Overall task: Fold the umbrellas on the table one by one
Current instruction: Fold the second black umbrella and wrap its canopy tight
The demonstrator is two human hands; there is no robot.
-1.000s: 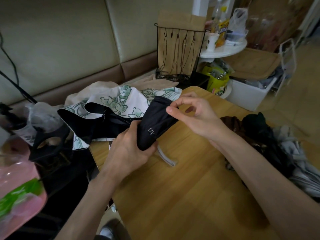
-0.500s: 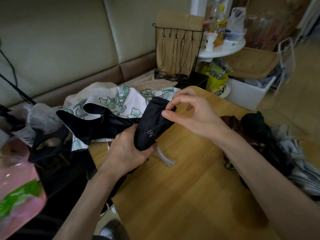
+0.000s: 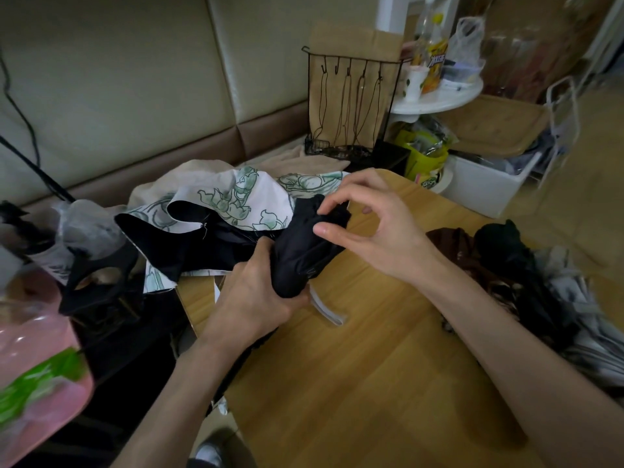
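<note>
The black-lined floral fabric umbrella [image 3: 304, 251], gripped low by the left hand [image 3: 256, 292] and pinched on top by the right hand [image 3: 378, 228], is now rolled tighter than a moment ago, so fastening is judged near.

The left hand [image 3: 250, 298] covers the near end of the black umbrella [image 3: 304, 251]. The pile of umbrellas [image 3: 506, 255] at the right runs off the edge (blurred too); the label on the far bottle [image 3: 434, 59] is unreadable.
</note>
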